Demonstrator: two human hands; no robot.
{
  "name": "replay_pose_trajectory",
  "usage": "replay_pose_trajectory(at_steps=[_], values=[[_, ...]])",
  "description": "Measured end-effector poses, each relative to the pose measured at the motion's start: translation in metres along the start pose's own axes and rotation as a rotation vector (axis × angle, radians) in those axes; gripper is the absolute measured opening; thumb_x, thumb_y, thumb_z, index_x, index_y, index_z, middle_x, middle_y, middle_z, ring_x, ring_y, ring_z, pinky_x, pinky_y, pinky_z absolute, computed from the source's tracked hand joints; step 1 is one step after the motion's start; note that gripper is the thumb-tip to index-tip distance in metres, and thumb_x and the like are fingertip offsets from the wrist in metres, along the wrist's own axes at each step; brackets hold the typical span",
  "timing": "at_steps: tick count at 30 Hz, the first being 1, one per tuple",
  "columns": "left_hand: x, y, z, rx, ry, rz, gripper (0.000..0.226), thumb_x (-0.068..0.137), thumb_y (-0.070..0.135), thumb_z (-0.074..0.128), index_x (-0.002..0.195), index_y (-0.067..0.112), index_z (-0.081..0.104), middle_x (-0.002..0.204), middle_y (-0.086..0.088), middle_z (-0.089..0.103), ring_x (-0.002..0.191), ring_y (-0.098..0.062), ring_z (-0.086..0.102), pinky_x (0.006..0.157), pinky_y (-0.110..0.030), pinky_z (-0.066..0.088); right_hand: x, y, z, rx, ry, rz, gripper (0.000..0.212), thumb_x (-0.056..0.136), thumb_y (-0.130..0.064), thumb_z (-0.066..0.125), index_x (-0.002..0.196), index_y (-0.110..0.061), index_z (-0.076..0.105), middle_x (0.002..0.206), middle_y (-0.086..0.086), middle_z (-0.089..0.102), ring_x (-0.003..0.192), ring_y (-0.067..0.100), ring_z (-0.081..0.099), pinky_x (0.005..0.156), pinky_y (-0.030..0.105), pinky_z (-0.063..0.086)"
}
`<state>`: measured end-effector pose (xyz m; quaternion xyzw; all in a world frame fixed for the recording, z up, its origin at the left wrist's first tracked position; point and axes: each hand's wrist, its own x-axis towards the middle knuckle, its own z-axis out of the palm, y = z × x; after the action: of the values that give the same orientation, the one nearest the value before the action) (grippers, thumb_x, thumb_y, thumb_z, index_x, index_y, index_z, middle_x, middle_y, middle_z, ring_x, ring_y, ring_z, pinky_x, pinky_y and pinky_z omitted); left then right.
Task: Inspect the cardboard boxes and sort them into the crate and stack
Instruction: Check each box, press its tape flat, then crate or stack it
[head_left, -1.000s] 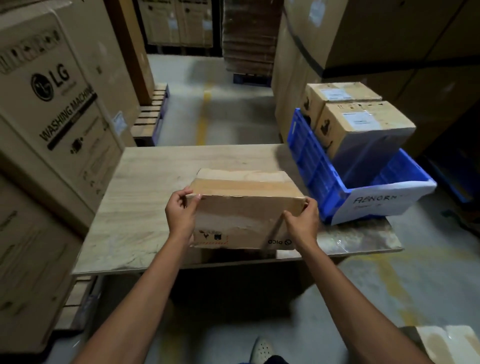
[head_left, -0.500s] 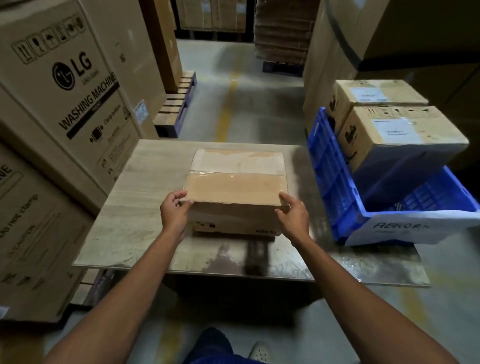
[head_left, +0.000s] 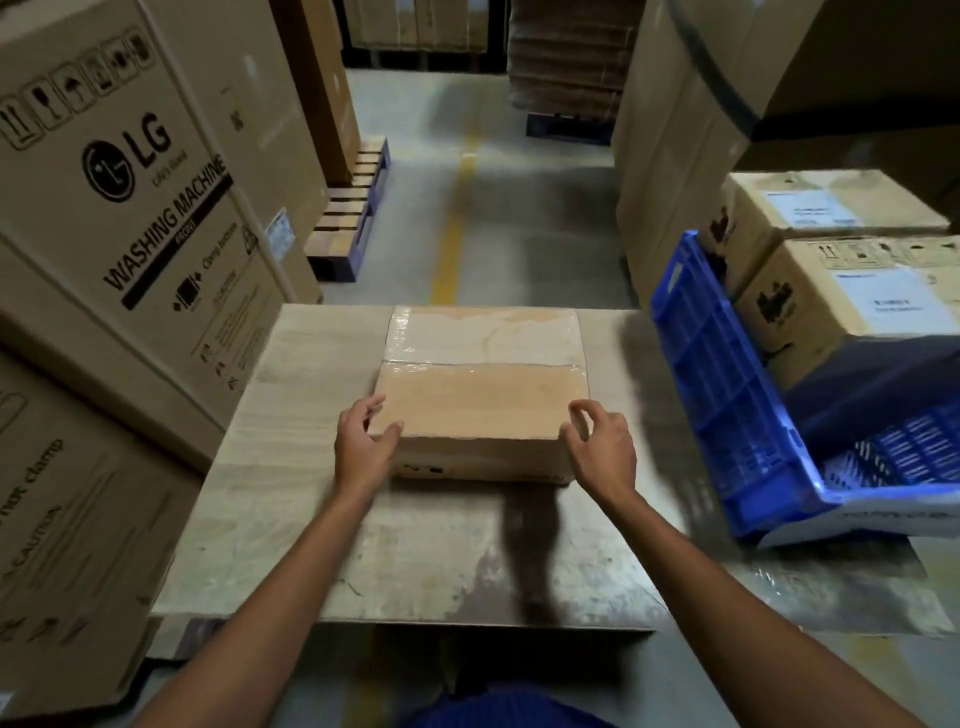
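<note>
Both hands at the box, near corners

Left hand rests loosely open on the cardboard box; right hand hovers curled, gripping nothing. Box sits flat on the table, blue crate beside. Best to check every face before choosing.

A taped cardboard box lies flat on the table — left hand fingers touching its near corner, right hand fingers curled just beside the other.
</note>
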<state>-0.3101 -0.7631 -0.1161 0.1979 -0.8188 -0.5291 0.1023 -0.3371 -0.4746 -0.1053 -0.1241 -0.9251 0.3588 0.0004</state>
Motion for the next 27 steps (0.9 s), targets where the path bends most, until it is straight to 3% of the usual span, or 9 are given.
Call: replay_pose_trajectory(at_steps=[4,8,11,17,19,23,25,27], values=[[0.015,-0.009,0.008,0.306,-0.053,0.404,0.035,0.086,0.006,0.065,0.121,0.010,0.062,0.134,-0.012,0.047,0.124,-0.028,0.050,0.099,-0.041,0.051,0.000,-0.009,0.023,-0.157,0.177,-0.266,0.024,0.092,-0.026,0.066,0.114,-0.018,0.073,0.135,0.013,0.054,0.112,0.029,0.061,0.087,0.039,0.054],[0.022,0.000,0.022,0.432,-0.187,0.618,0.034,0.084,0.012,0.058,0.116,0.005,0.064,0.128,-0.017,0.054,0.126,-0.034,0.047,0.100,-0.049,0.049,-0.001,-0.022,0.049,-0.213,0.122,-0.519,0.028,0.087,-0.020,0.070,0.114,-0.012,0.071,0.134,0.018,0.057,0.113,0.035,0.062,0.090,0.045,0.055],[0.029,0.004,0.033,0.503,-0.233,0.652,0.038,0.087,0.020,0.051,0.117,0.003,0.064,0.126,-0.019,0.058,0.123,-0.037,0.052,0.102,-0.050,0.047,0.004,-0.037,0.063,-0.243,0.053,-0.556,0.035,0.089,-0.023,0.068,0.121,-0.010,0.068,0.136,0.019,0.056,0.121,0.037,0.057,0.098,0.047,0.051],[0.026,-0.001,0.046,0.742,-0.296,0.627,0.051,0.093,0.032,0.038,0.130,0.006,0.062,0.140,-0.016,0.056,0.133,-0.035,0.050,0.110,-0.048,0.040,-0.003,-0.040,0.082,-0.423,-0.006,-0.556,0.046,0.099,-0.043,0.036,0.133,-0.022,0.059,0.147,0.012,0.051,0.139,0.033,0.043,0.112,0.051,0.034],[0.028,0.003,0.046,0.821,-0.306,0.618,0.052,0.093,0.033,0.035,0.130,0.009,0.063,0.140,-0.015,0.056,0.132,-0.034,0.051,0.109,-0.047,0.041,-0.002,-0.041,0.081,-0.447,-0.008,-0.562,0.042,0.098,-0.044,0.038,0.128,-0.024,0.060,0.142,0.010,0.053,0.134,0.032,0.047,0.108,0.048,0.035],[0.050,0.010,0.036,0.848,-0.388,0.725,0.053,0.091,0.045,0.039,0.128,0.016,0.062,0.127,-0.012,0.059,0.116,-0.034,0.056,0.097,-0.045,0.045,0.017,-0.062,0.070,-0.583,-0.005,-0.562,0.041,0.088,-0.057,0.042,0.105,-0.024,0.059,0.113,0.004,0.055,0.103,0.027,0.052,0.082,0.042,0.039],[0.066,0.014,0.029,0.870,-0.462,0.744,0.059,0.093,0.055,0.038,0.139,0.021,0.053,0.141,-0.013,0.048,0.129,-0.035,0.046,0.106,-0.046,0.037,0.029,-0.073,0.068,-0.620,-0.071,-0.570,0.050,0.087,-0.064,0.041,0.113,-0.024,0.057,0.118,0.008,0.052,0.109,0.029,0.051,0.084,0.045,0.041],[0.079,0.014,0.024,0.916,-0.522,0.666,0.078,0.092,0.070,0.035,0.156,0.027,0.025,0.165,-0.012,0.009,0.152,-0.032,0.008,0.122,-0.047,0.012,0.041,-0.080,0.070,-0.645,-0.209,-0.602,0.062,0.092,-0.065,0.040,0.139,-0.024,0.044,0.149,0.016,0.038,0.139,0.037,0.034,0.104,0.055,0.035]])
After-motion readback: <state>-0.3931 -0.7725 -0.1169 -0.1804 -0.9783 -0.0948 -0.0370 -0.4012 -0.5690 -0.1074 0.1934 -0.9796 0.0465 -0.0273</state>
